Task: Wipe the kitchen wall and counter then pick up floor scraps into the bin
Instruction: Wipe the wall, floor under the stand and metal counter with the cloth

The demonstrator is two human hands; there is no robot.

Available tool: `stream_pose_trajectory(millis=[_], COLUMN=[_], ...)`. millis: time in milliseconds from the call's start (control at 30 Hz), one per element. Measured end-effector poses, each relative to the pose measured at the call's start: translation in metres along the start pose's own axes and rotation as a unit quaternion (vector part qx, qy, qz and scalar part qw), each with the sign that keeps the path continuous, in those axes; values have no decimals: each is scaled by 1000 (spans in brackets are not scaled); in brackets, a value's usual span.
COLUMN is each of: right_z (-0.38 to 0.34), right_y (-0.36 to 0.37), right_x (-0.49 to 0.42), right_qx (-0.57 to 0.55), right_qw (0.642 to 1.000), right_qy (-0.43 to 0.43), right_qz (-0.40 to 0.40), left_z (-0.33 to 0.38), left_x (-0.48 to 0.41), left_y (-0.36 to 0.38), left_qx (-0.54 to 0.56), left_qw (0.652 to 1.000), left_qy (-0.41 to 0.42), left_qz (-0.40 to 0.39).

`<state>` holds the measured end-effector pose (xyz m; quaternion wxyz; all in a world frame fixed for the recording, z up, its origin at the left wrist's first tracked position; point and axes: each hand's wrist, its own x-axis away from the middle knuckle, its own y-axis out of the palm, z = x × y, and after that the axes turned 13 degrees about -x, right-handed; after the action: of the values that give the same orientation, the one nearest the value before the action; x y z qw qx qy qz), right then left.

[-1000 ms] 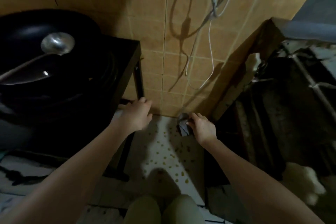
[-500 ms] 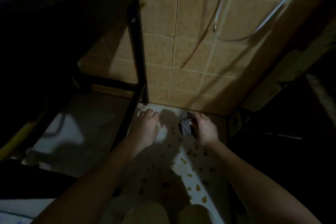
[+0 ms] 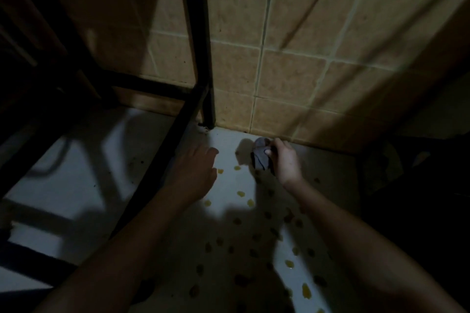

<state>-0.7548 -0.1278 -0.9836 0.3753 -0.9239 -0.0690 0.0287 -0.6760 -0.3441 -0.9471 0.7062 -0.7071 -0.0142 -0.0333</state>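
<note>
Floor strip (image 3: 230,187) open near to far, ends at tiled wall (image 3: 292,79). Left side blocked by black stand leg (image 3: 195,33) and low crossbar (image 3: 162,160). Right side: dark clutter (image 3: 381,165), too dim to tell.

A dim, downward view of a floor corner. A person's right hand (image 3: 286,160) pinches a small, dark grey crumpled cloth (image 3: 260,156) low against the tan square-tiled wall (image 3: 292,71), thumb on its front. The left hand (image 3: 195,169) reaches forward with fingers loosely extended, beside the black metal stand leg (image 3: 197,40). Small yellow scraps (image 3: 250,202) lie scattered across the white floor (image 3: 76,173) between both forearms.
</note>
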Motion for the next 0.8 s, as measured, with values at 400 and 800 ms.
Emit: stream_pose_trajectory(millis=[400, 800], right_z=[8, 33], right_y=[74, 146], right_x=[-76, -50], right_qx=[-9, 114], right_qw=[999, 972], right_qy=[-22, -93], right_qz=[29, -184], left_z=[-17, -17], left_x=[-11, -12], left_y=[65, 110], left_qx=[-7, -55], left_qw=[1000, 994], left_qy=[1, -3], left_qz=[-29, -95])
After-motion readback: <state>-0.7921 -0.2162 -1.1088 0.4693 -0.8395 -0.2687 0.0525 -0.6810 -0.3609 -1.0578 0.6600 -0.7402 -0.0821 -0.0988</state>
